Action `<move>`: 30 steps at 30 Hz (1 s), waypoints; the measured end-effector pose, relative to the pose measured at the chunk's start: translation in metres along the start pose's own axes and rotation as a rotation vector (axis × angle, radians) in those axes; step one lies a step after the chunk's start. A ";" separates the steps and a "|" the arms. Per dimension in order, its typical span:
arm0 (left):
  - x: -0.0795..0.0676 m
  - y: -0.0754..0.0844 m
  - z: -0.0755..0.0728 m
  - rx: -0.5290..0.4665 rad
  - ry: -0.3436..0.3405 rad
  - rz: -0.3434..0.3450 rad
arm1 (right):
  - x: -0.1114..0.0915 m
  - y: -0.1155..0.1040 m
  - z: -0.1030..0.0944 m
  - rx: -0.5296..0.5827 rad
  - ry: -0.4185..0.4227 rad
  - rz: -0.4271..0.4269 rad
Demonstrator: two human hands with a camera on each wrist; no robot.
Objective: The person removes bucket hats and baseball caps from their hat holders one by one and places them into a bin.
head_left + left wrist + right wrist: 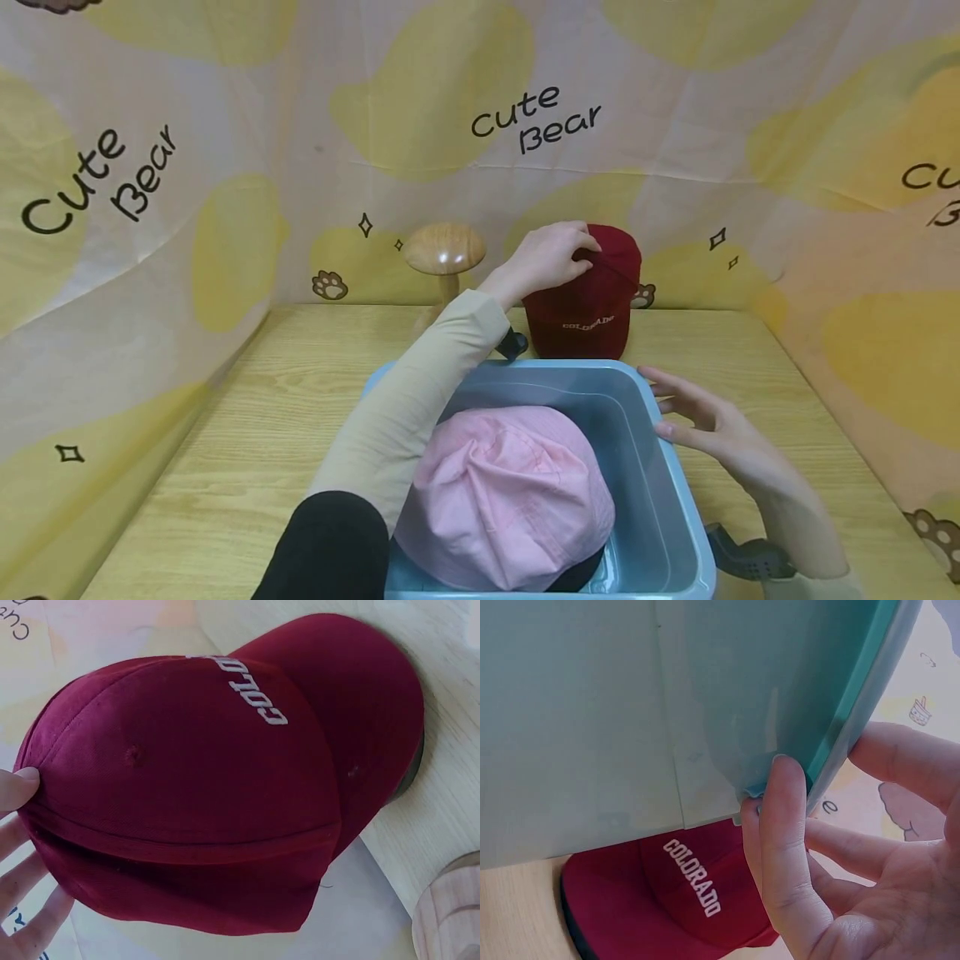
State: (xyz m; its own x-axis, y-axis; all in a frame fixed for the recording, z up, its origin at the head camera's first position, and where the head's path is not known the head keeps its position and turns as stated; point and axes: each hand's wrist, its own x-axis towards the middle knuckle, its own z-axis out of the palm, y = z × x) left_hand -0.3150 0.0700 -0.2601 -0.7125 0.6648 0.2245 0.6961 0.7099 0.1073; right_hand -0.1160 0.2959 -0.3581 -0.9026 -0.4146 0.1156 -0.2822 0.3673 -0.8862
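A dark red baseball cap (581, 300) with white lettering stands tilted behind the blue plastic bin (678, 500), its brim low towards the bin. My left hand (551, 254) reaches across the bin and pinches the back of its crown, thumb on one side in the left wrist view. At the bin's far right corner, my right hand (708, 421) holds the rim with bent fingers; in the right wrist view some fingertips (786, 776) lie against the outer wall below the rim. A pink cap (517, 500) lies in the bin, with something black under its edge.
Left of the red cap stands a wooden mushroom-shaped stand (446, 250), its base partly hidden by my left sleeve (412, 408). Patterned cloth (420, 92) hangs behind and at both sides of the wooden table (247, 450).
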 end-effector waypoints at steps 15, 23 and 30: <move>0.005 -0.003 -0.009 -0.077 0.074 -0.028 | -0.001 -0.001 -0.001 -0.001 0.004 -0.003; 0.014 -0.001 -0.019 -0.061 0.140 -0.059 | -0.001 0.000 0.000 0.001 -0.002 -0.008; 0.021 -0.002 -0.028 -0.055 0.141 -0.077 | 0.000 0.001 0.000 -0.003 0.005 -0.011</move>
State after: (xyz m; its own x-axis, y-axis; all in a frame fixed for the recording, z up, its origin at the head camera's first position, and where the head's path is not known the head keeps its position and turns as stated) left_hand -0.3292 0.0761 -0.2288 -0.7473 0.5668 0.3467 0.6463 0.7413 0.1812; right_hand -0.1159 0.2964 -0.3590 -0.9011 -0.4145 0.1271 -0.2928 0.3655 -0.8836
